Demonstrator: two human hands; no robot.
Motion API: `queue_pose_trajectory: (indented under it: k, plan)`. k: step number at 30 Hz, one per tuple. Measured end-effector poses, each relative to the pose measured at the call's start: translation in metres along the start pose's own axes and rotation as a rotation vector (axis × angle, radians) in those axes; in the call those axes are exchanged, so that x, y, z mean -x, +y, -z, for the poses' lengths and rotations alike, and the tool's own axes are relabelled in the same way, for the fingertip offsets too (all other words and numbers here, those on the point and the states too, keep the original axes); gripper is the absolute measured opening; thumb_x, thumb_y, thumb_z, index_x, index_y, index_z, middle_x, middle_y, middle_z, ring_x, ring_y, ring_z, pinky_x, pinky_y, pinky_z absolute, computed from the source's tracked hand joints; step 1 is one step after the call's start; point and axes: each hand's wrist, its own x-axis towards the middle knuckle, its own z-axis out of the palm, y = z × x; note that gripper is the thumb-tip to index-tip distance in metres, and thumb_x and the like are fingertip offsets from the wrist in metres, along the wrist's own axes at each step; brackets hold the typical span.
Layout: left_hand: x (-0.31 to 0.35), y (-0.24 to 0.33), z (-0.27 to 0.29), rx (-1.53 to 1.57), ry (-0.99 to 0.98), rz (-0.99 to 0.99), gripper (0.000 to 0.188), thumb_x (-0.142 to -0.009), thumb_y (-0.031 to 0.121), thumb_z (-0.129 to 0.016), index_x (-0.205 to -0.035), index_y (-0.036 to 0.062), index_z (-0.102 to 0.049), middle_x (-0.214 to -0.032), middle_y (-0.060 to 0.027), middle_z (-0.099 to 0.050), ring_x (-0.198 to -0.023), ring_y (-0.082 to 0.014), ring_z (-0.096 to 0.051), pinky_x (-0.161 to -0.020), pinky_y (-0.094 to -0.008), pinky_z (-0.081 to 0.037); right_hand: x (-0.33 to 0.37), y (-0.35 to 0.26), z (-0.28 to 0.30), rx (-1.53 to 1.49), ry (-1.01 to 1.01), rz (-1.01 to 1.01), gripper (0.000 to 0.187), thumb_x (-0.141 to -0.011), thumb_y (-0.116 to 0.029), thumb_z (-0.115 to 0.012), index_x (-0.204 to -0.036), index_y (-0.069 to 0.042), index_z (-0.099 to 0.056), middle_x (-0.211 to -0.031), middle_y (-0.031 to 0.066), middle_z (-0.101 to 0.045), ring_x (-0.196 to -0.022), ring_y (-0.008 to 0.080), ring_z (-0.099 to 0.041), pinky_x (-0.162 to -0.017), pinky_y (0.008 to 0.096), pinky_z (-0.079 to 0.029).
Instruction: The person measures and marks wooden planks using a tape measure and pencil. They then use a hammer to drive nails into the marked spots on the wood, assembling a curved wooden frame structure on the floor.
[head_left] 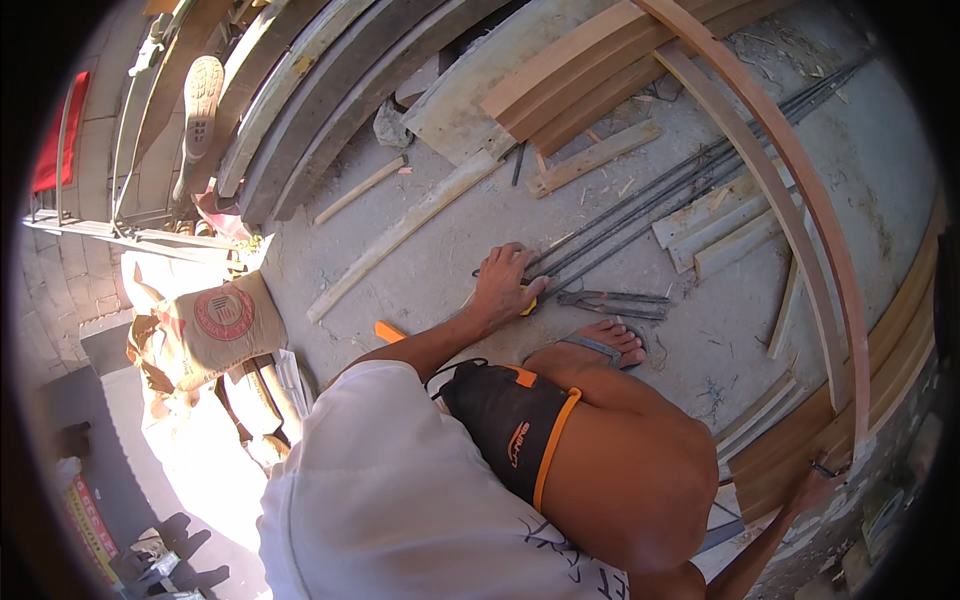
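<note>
My left hand point(505, 280) reaches down to the concrete floor, its fingers curled over a small yellow and black thing point(530, 304), mostly hidden under the palm. Just beyond it lie the ends of several long dark steel bars point(640, 200). A pair of metal pincers point(612, 303) rests to the right of this hand. At the lower right, my right hand point(822, 482) is closed on a thin dark pen-like stick point(824, 469). It is beside the near end of a long curved wooden strip point(835, 220), which arches up to the top of the view.
Curved timber planks point(350, 110) are stacked at the upper left, brown boards point(570, 70) at the top. Short wood offcuts point(725, 225) lie to the right. A paper sack point(225, 325) stands left, near an orange piece point(389, 331). My sandalled foot point(610, 345) is by the pincers.
</note>
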Motion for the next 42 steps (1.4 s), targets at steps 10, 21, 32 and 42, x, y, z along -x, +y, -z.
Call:
queue_pose_trajectory:
  k: [10,21,32,42]
  plan:
    - [-0.004,-0.170,0.035,-0.141,0.389,0.513,0.059,-0.089,0.030,-0.084,-0.139,0.0050,-0.065,-0.144,-0.0236,-0.060,-0.133,-0.0453,-0.056,-0.111,-0.0527,-0.048,-0.011,-0.013,-0.007,0.017,-0.028,0.012,0.091,-0.098,-0.055,-0.077,-0.161,0.002,-0.043,-0.157,0.0285,-0.053,-0.146,0.0434,-0.052,-0.119,0.0521,-0.044]
    - [-0.017,-0.233,0.096,-0.176,-0.043,0.515,0.070,-0.087,0.035,-0.088,-0.147,0.0102,-0.064,-0.137,-0.0157,-0.070,-0.125,-0.0364,-0.069,-0.109,-0.0458,-0.055,-0.015,-0.018,0.007,0.002,-0.040,0.006,0.089,-0.098,-0.053,-0.078,-0.160,0.001,-0.044,-0.158,0.0268,-0.054,-0.145,0.0416,-0.054,-0.119,0.0513,-0.044]
    - [-0.026,-0.223,0.111,-0.307,-0.215,0.491,0.065,-0.081,0.032,-0.094,-0.135,0.0099,-0.065,-0.130,-0.0155,-0.071,-0.118,-0.0375,-0.071,-0.102,-0.0482,-0.057,0.003,-0.019,0.012,-0.064,-0.045,0.003,0.087,-0.098,-0.051,-0.079,-0.159,0.000,-0.046,-0.158,0.0250,-0.055,-0.145,0.0399,-0.055,-0.120,0.0504,-0.045]
    - [0.021,-0.268,0.115,-0.399,-0.278,0.487,0.054,-0.082,0.024,-0.090,-0.125,0.0047,-0.063,-0.125,-0.0219,-0.073,-0.113,-0.0443,-0.072,-0.096,-0.0540,-0.058,0.000,-0.016,-0.004,-0.007,0.058,0.045,0.095,-0.095,-0.052,-0.082,-0.162,0.001,-0.041,-0.160,0.0265,-0.052,-0.146,0.0427,-0.053,-0.122,0.0500,-0.042]
